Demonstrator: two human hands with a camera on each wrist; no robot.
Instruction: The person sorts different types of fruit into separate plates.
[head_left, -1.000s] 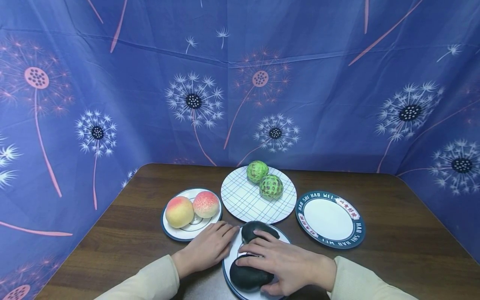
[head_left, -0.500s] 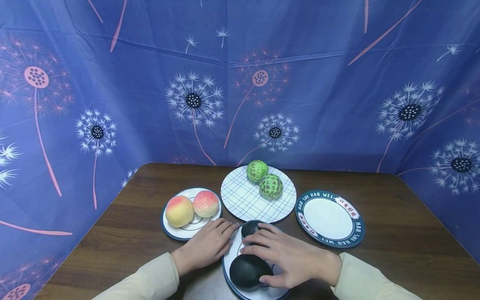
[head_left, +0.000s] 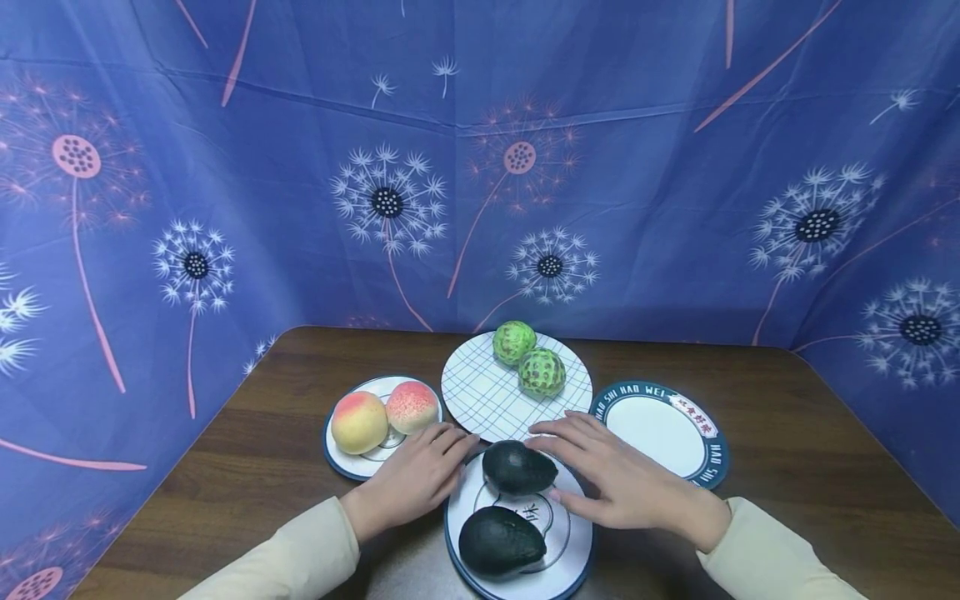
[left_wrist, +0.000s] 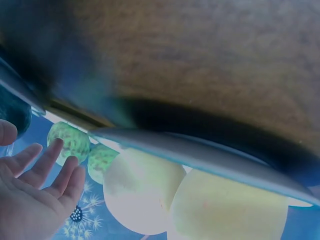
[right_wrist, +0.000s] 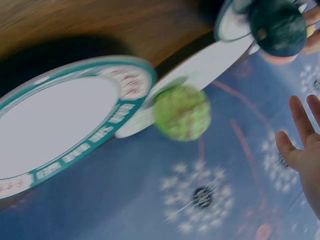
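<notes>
While left hand lies relaxed at front plate's left edge, contact unclear, right hand extends loose fingers beside farther of two dark avocados. Both avocados rest on front plate. Work surface: brown wood-grain table, far corners rounded. Surround: blue fabric backdrop, creased, printed with white and pink dandelions. Farther back: peaches on left plate, green fruits on checked plate; teal-rimmed plate at right.
</notes>
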